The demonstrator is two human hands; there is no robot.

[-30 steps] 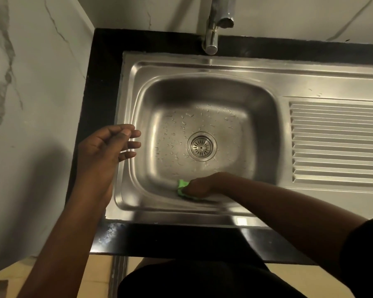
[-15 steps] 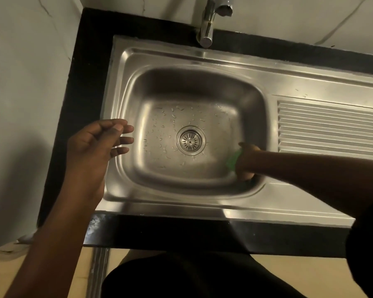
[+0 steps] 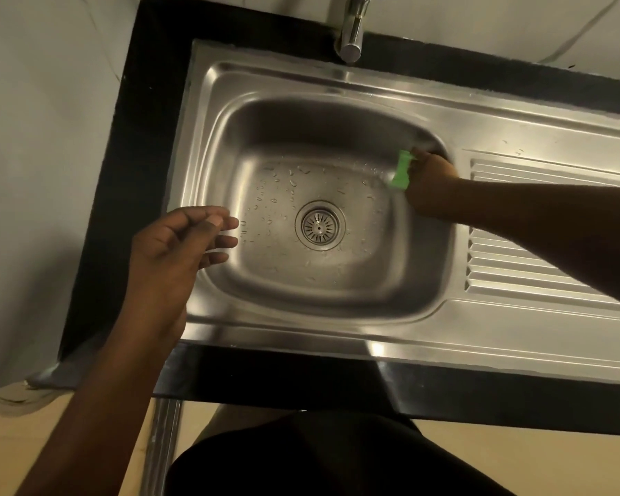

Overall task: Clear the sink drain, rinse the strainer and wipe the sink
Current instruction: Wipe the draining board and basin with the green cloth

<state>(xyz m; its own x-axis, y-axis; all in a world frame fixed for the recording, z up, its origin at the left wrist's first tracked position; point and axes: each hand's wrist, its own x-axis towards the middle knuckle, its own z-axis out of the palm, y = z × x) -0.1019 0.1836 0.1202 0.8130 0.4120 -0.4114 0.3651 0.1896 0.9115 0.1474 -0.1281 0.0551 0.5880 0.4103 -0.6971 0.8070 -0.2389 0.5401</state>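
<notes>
1. Green, soft-looking sponge [image 3: 401,170] presses the wall at the far right corner of the sink [image 3: 301,80], gripped by the right hand [image 3: 433,184].
2. It is probably light, squashy and slick when wet, so it is best held across its back.
3. Left hand [image 3: 172,245] hovers over the sink's left edge, fingers loosely curled, holding nothing.
4. Strainer [image 3: 319,227] sits in the drain.

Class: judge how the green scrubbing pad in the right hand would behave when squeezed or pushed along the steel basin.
The green scrubbing pad looks bent where the right hand grips it, so probably soft and floppy. It is small beside the hand, so likely light. Water droplets dot the stainless steel basin, so it may slide readily.
</notes>
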